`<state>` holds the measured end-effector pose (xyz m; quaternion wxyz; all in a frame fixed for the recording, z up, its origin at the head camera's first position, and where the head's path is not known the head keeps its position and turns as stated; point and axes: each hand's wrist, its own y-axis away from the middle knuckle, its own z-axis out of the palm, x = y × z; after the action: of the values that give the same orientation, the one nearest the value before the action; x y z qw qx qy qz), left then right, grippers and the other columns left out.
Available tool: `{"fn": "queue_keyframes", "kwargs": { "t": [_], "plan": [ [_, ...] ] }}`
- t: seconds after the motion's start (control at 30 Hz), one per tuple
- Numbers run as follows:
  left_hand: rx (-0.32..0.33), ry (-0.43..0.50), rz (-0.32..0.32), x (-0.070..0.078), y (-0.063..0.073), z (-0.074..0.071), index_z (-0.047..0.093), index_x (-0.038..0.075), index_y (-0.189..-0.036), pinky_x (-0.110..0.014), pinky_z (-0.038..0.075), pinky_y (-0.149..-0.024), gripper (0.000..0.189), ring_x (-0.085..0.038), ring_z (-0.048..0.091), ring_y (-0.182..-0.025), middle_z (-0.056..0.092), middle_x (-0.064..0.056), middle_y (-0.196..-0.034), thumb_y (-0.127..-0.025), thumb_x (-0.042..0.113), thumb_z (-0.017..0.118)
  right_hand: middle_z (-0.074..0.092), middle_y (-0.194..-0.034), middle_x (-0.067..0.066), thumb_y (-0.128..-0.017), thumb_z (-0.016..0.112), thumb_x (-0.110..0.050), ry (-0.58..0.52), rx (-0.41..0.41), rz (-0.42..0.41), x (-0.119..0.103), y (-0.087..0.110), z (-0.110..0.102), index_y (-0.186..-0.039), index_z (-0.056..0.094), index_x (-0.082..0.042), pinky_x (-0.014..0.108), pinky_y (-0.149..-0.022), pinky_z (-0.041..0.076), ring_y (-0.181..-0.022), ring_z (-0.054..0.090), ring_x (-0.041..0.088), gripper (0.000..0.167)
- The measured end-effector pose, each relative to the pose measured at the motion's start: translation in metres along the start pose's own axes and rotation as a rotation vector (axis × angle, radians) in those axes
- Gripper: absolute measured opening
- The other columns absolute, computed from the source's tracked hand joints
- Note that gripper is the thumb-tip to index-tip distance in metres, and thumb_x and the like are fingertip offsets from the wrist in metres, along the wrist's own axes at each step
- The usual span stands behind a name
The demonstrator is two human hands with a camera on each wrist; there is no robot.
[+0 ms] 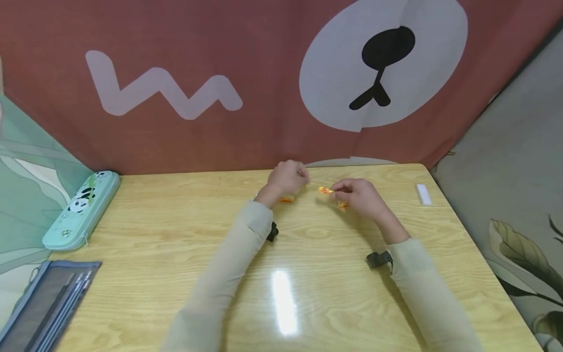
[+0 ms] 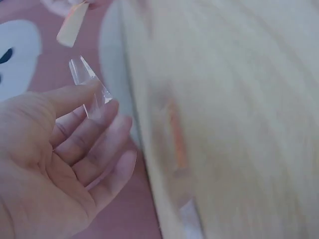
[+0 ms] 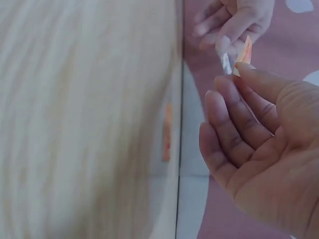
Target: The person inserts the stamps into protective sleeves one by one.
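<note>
My left hand [image 1: 288,177] is over the back of the table, pinching a crumpled clear plastic wrapper [image 2: 89,82] between thumb and fingers. Facing it, my right hand [image 1: 358,194] pinches a small orange-and-yellow strip [image 1: 326,190] by one end; its pale side shows in the left wrist view. The wrapper and the strip are close together between the hands. A similar orange-and-yellow strip [image 1: 287,199] lies on the table beside my left wrist, partly hidden by it. Another orange-and-yellow piece [image 1: 344,206] lies under my right fingers.
A white block [image 1: 423,194] lies at the right rear of the wooden table [image 1: 176,230]. At the left edge are a mint panda pencil case [image 1: 81,210] and a mesh pouch [image 1: 53,298] holding pens. A reddish-brown printed cloth [image 1: 264,132] borders the back.
</note>
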<state>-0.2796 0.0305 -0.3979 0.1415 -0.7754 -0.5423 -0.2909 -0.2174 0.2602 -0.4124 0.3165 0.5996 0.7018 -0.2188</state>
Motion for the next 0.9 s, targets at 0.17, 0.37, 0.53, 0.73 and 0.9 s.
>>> {"fn": "queue_keyframes", "kwargs": {
  "t": [0.17,0.37,0.53,0.73,0.9],
  "plan": [
    [-0.008,0.260,0.004,-0.010,0.017,-0.019,0.071,0.017,-0.103,-0.037,0.058,-0.078,0.010,-0.023,0.069,-0.090,0.073,-0.005,-0.102,-0.098,0.025,0.068,0.076,-0.110,0.009,-0.096,0.071,-0.036,-0.132,-0.005,0.033,-0.010,0.000,-0.001,-0.113,0.073,-0.015,0.035,-0.069,0.057,-0.093,0.067,0.030,0.027],
    [-0.006,0.456,0.000,-0.025,0.037,-0.027,0.068,0.016,-0.106,-0.048,0.061,-0.083,0.014,-0.035,0.070,-0.100,0.069,-0.008,-0.104,-0.098,0.027,0.068,0.076,-0.111,0.013,-0.095,0.071,-0.042,-0.264,0.007,0.059,-0.026,0.001,0.005,-0.113,0.071,-0.016,0.034,-0.061,0.049,-0.099,0.068,0.029,0.032],
    [0.022,0.531,-0.046,-0.037,0.050,-0.025,0.067,0.018,-0.105,-0.051,0.060,-0.081,0.011,-0.035,0.068,-0.102,0.069,-0.007,-0.105,-0.099,0.027,0.067,0.077,-0.109,0.009,-0.096,0.071,-0.036,-0.346,-0.006,0.026,-0.037,0.000,0.012,-0.114,0.069,-0.010,0.036,-0.082,0.054,-0.105,0.072,0.025,0.030],
    [0.024,0.696,-0.070,-0.044,0.058,-0.024,0.065,0.009,-0.114,-0.054,0.058,-0.094,0.018,-0.039,0.070,-0.106,0.072,-0.021,-0.114,-0.099,0.019,0.068,0.079,-0.103,0.006,-0.095,0.073,-0.027,-0.406,0.009,0.028,-0.045,-0.003,0.020,-0.111,0.070,-0.007,0.028,-0.070,0.052,-0.098,0.074,0.018,0.026],
    [0.008,0.757,-0.094,-0.048,0.062,-0.024,0.063,0.002,-0.122,-0.053,0.057,-0.096,0.029,-0.044,0.069,-0.106,0.071,-0.025,-0.117,-0.098,0.016,0.069,0.078,-0.097,0.000,-0.095,0.073,-0.022,-0.441,0.007,-0.007,-0.048,-0.004,0.025,-0.110,0.070,-0.003,0.027,-0.078,0.056,-0.092,0.072,0.010,0.024]
  ]
}}
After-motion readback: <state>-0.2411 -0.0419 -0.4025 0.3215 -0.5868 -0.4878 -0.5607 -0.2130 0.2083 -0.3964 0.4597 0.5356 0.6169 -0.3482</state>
